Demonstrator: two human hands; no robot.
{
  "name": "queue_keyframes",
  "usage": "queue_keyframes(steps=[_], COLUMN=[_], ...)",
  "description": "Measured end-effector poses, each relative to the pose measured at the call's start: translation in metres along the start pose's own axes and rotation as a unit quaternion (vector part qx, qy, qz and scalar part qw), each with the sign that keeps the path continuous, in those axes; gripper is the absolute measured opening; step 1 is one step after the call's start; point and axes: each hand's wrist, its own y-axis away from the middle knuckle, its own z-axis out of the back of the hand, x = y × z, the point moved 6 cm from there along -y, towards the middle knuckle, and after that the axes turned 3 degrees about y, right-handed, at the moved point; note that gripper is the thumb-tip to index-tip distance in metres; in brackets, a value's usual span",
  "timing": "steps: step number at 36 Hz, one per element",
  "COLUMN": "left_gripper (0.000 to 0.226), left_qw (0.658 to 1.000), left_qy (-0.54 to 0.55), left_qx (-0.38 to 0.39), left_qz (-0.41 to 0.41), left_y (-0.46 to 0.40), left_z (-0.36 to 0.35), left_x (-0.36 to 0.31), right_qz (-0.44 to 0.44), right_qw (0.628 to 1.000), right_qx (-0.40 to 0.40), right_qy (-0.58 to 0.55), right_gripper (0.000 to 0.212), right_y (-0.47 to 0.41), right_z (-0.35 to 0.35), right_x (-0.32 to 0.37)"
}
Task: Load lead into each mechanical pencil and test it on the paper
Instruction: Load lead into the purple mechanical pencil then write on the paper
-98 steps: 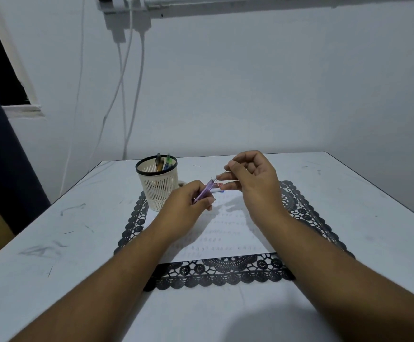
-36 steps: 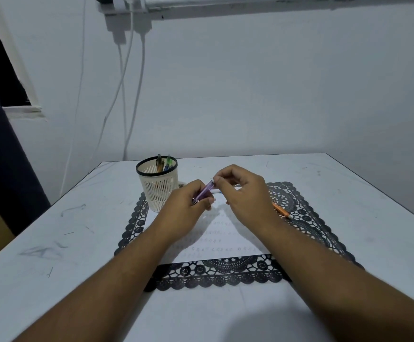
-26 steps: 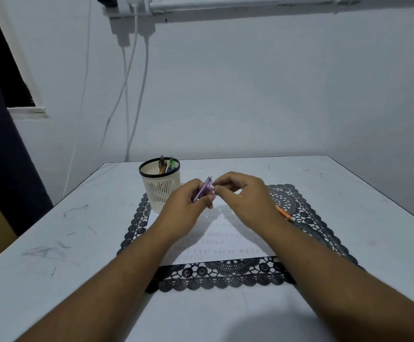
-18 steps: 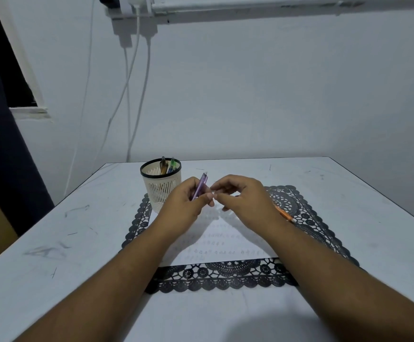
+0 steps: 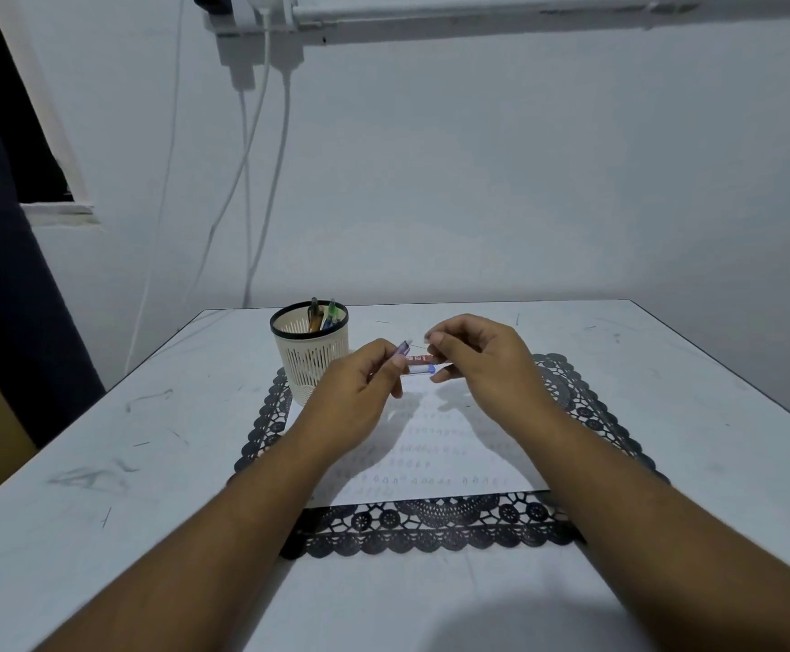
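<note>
My left hand is closed around a purple mechanical pencil, whose upper end points up and to the right. My right hand is just right of it, its thumb and forefinger pinching a thin pencil lead close to that end. A small lead tube with a red label and a blue cap shows between the hands at my right fingers; whether it is held or lying down is unclear. Below lies the white paper with rows of faint pencil marks.
A cream mesh pen cup with a few pencils stands at the back left of a black lace placemat on the white table. Cables hang down the wall behind.
My right fingertips have drawn a little away from the pencil's end, and the lead tube now shows between the hands. The orange pencil by my right hand is now hidden.
</note>
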Motion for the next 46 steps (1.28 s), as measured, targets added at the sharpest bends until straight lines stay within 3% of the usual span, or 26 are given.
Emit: queue_keyframes(steps=[8,25,35,40,46], left_gripper=[0.030,0.029,0.017,0.014,0.008], left_qw=[0.997,0.986,0.997,0.999,0.998], left_qy=[-0.072,-0.147,-0.051,0.017,0.055], left_qx=[0.011,0.022,0.020,0.012,0.040], left_qz=[-0.027,-0.075,-0.059,-0.031,0.010], left_y=[0.001,-0.002,-0.001,-0.001,-0.001], left_z=[-0.002,-0.001,-0.006,-0.001,-0.004], left_x=[-0.005,0.003,-0.005,-0.005,0.003], right_qz=[0.036,0.016,-0.059,-0.055,-0.025], right_qw=[0.994,0.992,0.992,0.980,0.969], right_qx=[0.029,0.062,0.059,-0.043,-0.019], right_qy=[0.095,0.108,-0.094,-0.187,-0.243], right_gripper=[0.009,0.007,0.008,0.009,0.014], right_y=[0.004,0.009,0.013,0.008,0.007], right_z=[-0.004,-0.007,-0.025,-0.014,-0.016], right_x=[0.002,0.005,-0.006,0.003,0.015])
